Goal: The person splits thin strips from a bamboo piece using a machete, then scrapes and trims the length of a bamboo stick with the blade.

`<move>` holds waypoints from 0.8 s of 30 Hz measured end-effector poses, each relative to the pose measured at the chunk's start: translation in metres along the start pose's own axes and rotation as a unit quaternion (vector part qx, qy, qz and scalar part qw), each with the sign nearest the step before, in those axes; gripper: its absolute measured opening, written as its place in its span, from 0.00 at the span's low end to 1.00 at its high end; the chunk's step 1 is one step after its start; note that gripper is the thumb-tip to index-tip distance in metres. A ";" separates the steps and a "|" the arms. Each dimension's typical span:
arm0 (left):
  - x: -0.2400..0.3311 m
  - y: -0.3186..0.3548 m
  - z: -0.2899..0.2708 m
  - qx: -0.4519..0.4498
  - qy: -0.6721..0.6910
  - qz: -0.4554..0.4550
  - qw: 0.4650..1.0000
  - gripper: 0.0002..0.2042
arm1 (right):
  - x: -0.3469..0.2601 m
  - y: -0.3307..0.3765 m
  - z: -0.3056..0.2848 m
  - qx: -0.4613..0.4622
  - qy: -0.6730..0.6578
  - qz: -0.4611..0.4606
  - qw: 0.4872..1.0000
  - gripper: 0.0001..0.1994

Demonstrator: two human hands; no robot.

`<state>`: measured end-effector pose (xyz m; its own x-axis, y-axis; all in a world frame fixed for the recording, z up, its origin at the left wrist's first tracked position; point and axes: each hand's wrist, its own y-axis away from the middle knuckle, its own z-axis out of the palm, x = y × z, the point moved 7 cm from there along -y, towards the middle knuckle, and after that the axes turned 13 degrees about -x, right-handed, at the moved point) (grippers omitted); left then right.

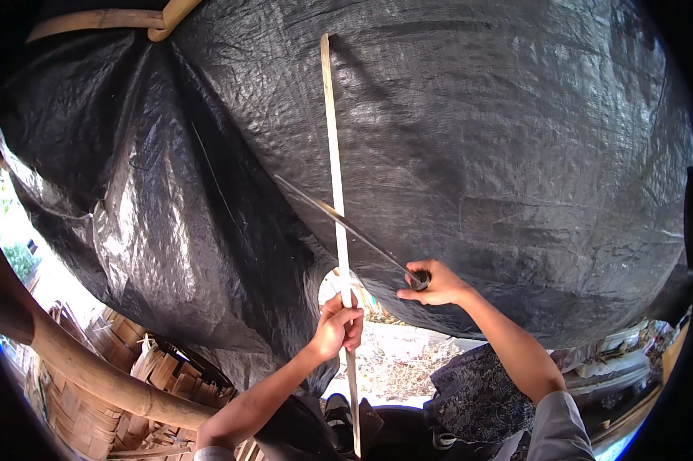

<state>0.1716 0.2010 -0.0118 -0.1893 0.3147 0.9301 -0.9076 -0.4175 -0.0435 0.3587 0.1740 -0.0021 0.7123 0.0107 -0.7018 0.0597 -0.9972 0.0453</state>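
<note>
Held upright in the left hand, fist closed round a long bamboo strip — steadied for the long knife laid across it, handle gripped in the right hand. Edge probably biting the strip. Black tarp close overhead — open room below.

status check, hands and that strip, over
Left hand gripping strip, held upright. Right hand holding knife, blade crossing strip. Black tarp behind, nothing blocking.
</note>
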 end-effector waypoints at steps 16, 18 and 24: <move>-0.006 -0.001 0.013 -0.086 0.072 -0.039 0.993 0.06 | -0.050 -0.002 0.017 0.094 -0.101 -0.113 0.984 0.14; -0.009 -0.001 0.011 -0.091 0.066 -0.040 0.993 0.06 | -0.065 0.003 0.013 0.062 -0.048 -0.053 0.995 0.16; -0.023 -0.004 0.009 -0.107 -0.044 -0.076 0.990 0.09 | -0.092 0.011 0.003 0.120 0.269 -0.105 0.950 0.27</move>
<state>0.1829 0.1878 -0.0299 -0.0193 0.2806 0.9596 -0.9836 -0.1777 0.0321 0.2912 0.1614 0.0608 0.9607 0.1825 -0.2092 0.1243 -0.9565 -0.2639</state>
